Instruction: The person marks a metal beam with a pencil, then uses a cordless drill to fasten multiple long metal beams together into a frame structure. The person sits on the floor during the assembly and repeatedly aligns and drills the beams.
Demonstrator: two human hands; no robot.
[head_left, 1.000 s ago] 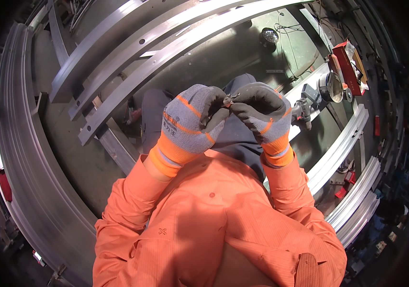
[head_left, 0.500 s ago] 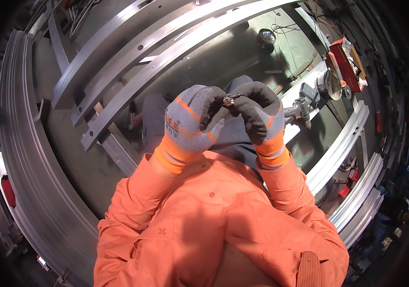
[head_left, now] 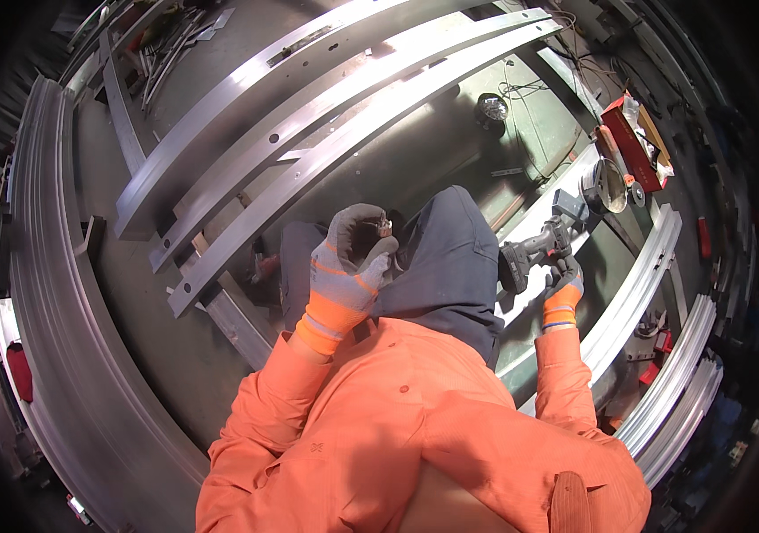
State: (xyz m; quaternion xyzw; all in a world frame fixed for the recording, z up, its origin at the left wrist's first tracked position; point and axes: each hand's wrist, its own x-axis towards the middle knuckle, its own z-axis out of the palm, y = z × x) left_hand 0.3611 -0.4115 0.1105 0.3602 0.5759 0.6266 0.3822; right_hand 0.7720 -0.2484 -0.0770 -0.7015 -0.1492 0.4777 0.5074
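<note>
My left hand (head_left: 349, 253) is raised over my lap in a grey glove with orange bands. Its thumb and fingertips pinch a small shiny metal piece (head_left: 385, 227), whose exact kind is too small to tell. My right hand (head_left: 564, 282), gloved alike, reaches out to the right, with its fingers curled against a cordless drill (head_left: 539, 243). The drill lies over a pale metal beam, with its black battery pack toward my knee. The dark fingers partly blend with the drill's body.
An angle grinder (head_left: 608, 184) lies beyond the drill, beside a red open box (head_left: 635, 142). Long metal profiles (head_left: 308, 164) cross in front of me. Stacked profiles (head_left: 86, 311) run along the left, more (head_left: 677, 382) on the right. A round lamp (head_left: 491, 109) stands ahead.
My hands have parted. The left keeps the small metal piece and has moved slightly down and left. The right has let go of it and moved right to the drill.
</note>
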